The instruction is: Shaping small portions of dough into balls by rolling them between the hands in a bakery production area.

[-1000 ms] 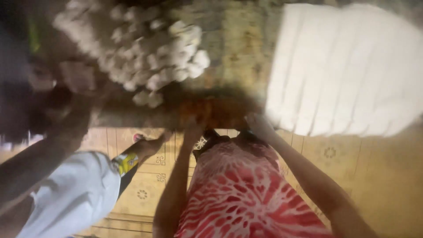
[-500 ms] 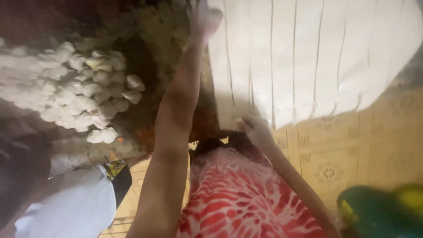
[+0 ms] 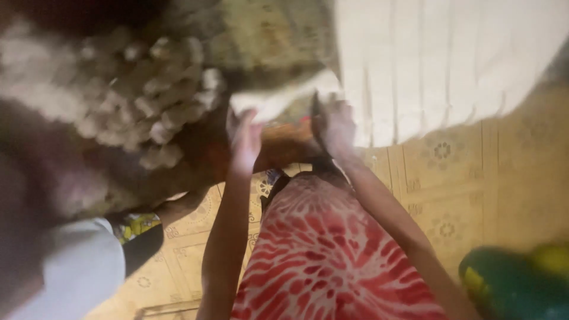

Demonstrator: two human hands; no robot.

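Warm, dim light with heavy motion blur softens everything. The white ribbed cloth sack (image 3: 450,59) glares palest at upper right, while the top-left corner and left edge sink into murky shadow.

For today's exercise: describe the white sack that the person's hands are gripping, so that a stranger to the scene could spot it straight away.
Start at the patterned yellow floor. At upper right lies a big white sack with faint lengthwise stripes; the left hand and right hand grip its near corner. Unlike the heap of pale lumps to its left, it is one smooth sheet.
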